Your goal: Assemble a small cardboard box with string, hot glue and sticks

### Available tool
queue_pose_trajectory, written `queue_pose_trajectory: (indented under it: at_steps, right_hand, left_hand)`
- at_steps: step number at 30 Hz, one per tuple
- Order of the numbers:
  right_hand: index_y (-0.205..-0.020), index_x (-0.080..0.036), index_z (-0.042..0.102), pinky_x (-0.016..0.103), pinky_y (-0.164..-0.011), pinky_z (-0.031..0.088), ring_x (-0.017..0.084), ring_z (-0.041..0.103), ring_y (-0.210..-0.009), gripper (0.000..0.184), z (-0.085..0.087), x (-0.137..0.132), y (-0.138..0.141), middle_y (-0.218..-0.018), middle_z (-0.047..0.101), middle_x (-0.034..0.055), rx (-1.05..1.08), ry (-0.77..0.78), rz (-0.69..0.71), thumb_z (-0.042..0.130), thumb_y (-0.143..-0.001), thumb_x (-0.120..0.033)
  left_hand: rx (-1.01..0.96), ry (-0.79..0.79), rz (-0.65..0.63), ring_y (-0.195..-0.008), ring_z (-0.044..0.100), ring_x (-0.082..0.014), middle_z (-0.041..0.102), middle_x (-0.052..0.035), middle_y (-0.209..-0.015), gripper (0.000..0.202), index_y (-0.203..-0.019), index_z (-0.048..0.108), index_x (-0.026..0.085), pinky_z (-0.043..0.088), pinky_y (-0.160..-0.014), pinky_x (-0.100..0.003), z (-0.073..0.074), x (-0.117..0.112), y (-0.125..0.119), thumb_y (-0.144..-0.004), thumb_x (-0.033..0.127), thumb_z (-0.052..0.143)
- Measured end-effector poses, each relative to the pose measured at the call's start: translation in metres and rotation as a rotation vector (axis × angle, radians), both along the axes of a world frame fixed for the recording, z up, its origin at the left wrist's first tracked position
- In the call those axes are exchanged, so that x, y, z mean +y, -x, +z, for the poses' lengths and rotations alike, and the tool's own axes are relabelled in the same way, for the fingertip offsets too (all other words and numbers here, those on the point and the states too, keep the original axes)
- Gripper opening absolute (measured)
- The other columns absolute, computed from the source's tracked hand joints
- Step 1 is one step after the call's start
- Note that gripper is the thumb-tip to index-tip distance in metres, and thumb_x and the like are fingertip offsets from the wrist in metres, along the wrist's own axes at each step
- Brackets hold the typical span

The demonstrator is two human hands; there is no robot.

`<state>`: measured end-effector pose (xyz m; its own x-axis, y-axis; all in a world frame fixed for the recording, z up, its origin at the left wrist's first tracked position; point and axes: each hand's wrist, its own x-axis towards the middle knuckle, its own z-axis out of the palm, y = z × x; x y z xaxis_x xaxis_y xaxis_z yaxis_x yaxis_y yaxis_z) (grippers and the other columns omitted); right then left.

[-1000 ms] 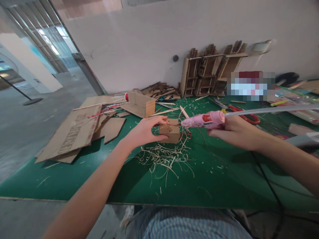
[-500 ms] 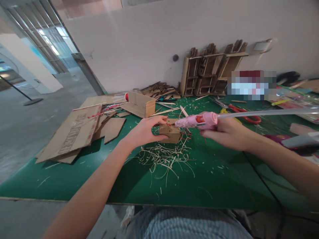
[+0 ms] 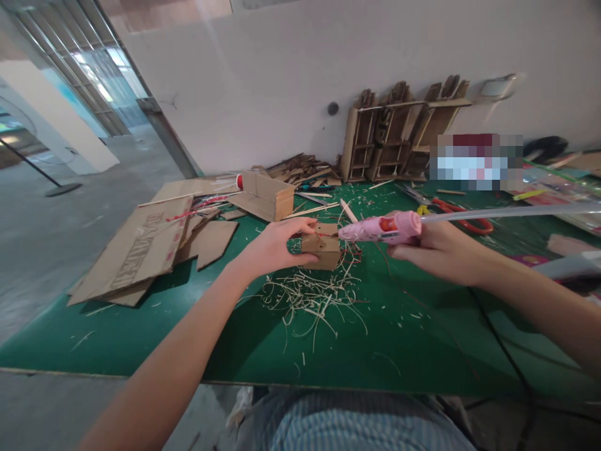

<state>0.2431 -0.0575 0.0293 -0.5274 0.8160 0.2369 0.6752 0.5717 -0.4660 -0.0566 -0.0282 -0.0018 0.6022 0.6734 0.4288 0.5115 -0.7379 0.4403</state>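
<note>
My left hand [image 3: 272, 250] has its grip closed on the small cardboard box [image 3: 323, 252] on the table [image 3: 399, 351]. The box is light and easily crushed, so it is best held by its edges. Right of the box, my right hand [image 3: 441, 250] clasps the pink glue gun [image 3: 382, 228].

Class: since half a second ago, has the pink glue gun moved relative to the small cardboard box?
Yes. The pink glue gun in the right hand has drawn back rightward, its nozzle farther from the small cardboard box held by the left hand.
</note>
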Motion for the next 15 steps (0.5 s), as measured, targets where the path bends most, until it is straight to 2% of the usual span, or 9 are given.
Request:
queue_pose_trajectory:
  at_steps: [7,11,15]
  right_hand:
    - [-0.065,-0.02,0.051,0.03,-0.054,0.038,0.014,0.046,-0.057,0.015,-0.0031,-0.0007,-0.0073,-0.06,0.049,-0.0006,0.016,0.03,-0.037,0.052,-0.077,-0.028]
    - [-0.075,-0.02,0.058,0.03,-0.057,0.041,0.015,0.05,-0.061,0.009,-0.003,-0.0015,-0.0096,-0.066,0.054,0.0001,0.048,0.038,-0.001,0.053,-0.078,-0.026]
    - [-0.076,-0.02,0.058,0.031,-0.058,0.042,0.016,0.052,-0.062,0.009,-0.0006,-0.0033,-0.0057,-0.067,0.055,0.0011,0.034,0.02,-0.027,0.053,-0.078,-0.027]
  left_hand:
    - [-0.003,0.0,0.005,-0.118,0.059,-0.025,0.058,-0.0089,-0.134,0.041,-0.108,0.058,0.022,0.048,-0.1,-0.044,-0.0004,-0.0004,0.0008,-0.074,0.04,0.074]
    - [-0.002,0.018,0.007,-0.119,0.058,-0.0248,0.058,-0.009,-0.134,0.042,-0.108,0.057,0.022,0.047,-0.101,-0.044,0.0006,-0.0009,0.0012,-0.074,0.039,0.075]
    - [-0.015,0.063,0.01,-0.119,0.058,-0.0252,0.057,-0.0082,-0.135,0.039,-0.105,0.055,0.023,0.049,-0.098,-0.043,0.0021,-0.0028,0.0002,-0.074,0.038,0.074]
